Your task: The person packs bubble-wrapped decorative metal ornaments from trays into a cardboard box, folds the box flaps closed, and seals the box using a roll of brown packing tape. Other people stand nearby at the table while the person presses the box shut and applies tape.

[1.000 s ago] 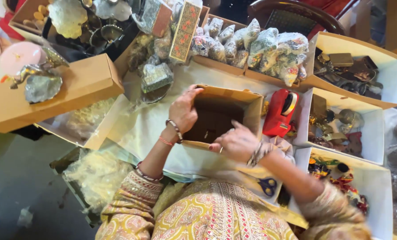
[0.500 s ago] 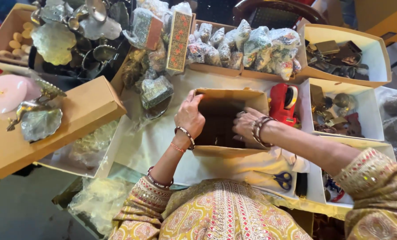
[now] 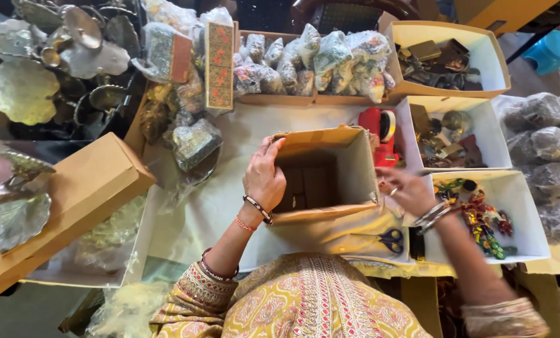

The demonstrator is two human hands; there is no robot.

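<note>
Open brown cardboard box [image 3: 327,172] sits mid-table; left hand [image 3: 264,177] wraps its left wall, steadying it. Right hand [image 3: 404,189], fingers curled loosely, holds nothing, hovers right of box beside red tape dispenser [image 3: 379,134].

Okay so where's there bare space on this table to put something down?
The white cloth is bare left of the open brown cardboard box held by the left hand, and also between that box and the row of plastic-wrapped bundles. Right of the box is crowded: red tape dispenser, white trays, right hand.
</note>
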